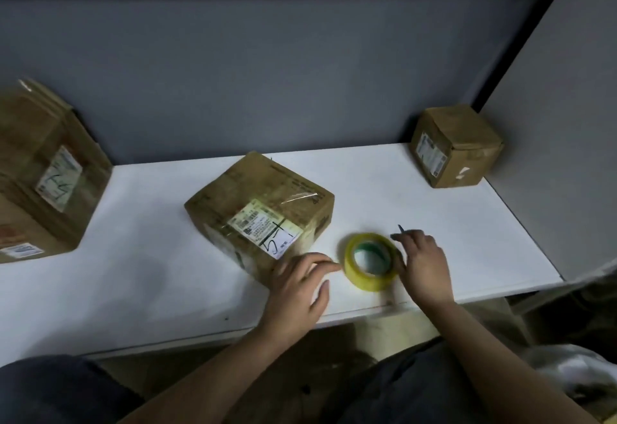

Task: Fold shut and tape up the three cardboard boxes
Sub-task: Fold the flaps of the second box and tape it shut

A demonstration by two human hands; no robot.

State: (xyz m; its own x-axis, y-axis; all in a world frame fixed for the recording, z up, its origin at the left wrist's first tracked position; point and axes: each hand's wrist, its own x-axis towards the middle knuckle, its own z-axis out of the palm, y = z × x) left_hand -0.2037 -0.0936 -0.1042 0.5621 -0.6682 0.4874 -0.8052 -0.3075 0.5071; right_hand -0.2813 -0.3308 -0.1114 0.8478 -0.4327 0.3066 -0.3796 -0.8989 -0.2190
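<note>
At the far left a large brown cardboard box [46, 169] with a white scribbled label sits partly cut off by the frame edge, its flaps seemingly down. Mid-table lies a flatter brown cardboard box [260, 213] bearing a white shipping label, apparently closed, with clear tape glinting across its top. Just in front of its near corner hovers the left hand [297, 286], fingers relaxed and spread, holding nothing, fingertips reaching toward the yellow roll of packing tape [370, 261]. The roll stands tilted on the white table [133, 273], directly between both hands; the right hand [424, 266] touches its right side, nearer, though motion blur hides whether fingers actually pinch it. A small dark object by that hand's fingertips is unclear. Far right stands a small brown cardboard cube [455, 146], looking shut.
</note>
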